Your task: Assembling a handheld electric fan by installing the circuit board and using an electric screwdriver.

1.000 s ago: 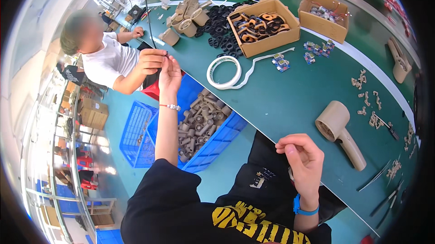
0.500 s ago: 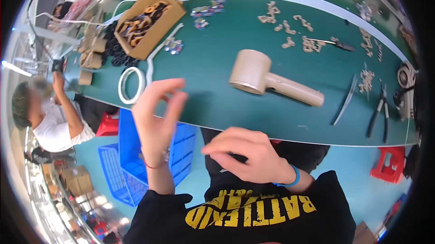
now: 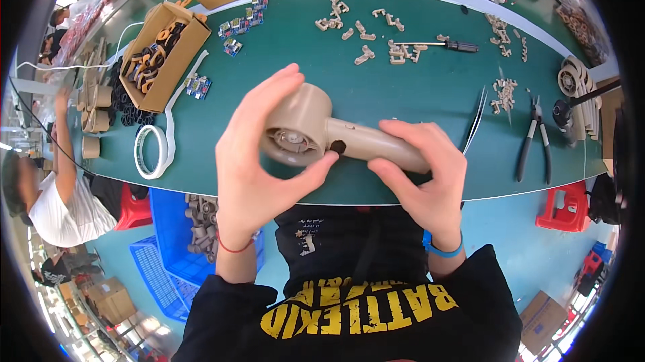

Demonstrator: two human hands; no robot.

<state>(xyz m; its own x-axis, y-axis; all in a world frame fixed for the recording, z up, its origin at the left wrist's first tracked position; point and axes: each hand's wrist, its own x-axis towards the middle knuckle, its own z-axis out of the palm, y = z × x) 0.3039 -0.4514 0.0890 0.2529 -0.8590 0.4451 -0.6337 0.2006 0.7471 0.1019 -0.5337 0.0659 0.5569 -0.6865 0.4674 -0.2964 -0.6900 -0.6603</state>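
Observation:
Both my hands hold a beige hair dryer [image 3: 310,110] just above the green table. My left hand [image 3: 250,172] curves around its round head, thumb by a dark round spot [image 3: 338,147] where the handle joins. My right hand [image 3: 434,172] grips the handle between fingers and thumb. The head's open end is tilted toward me and shows some inner parts. Beyond the dryer lie small beige plastic pieces [image 3: 363,55] in loose clusters and a screwdriver [image 3: 460,46] with a dark handle.
At left are a carton of dark and orange rings [image 3: 149,93], small circuit boards [image 3: 197,86] and a white tape roll [image 3: 149,152]. Tweezers [image 3: 476,120] and pliers [image 3: 534,140] lie right. Below the table's edge stands a blue crate [image 3: 168,227]. Another person sits at far left.
My hands, empty before, have moved onto the hair dryer and taken hold of it. Its head has been turned so the open end faces me. The view has shifted to the right.

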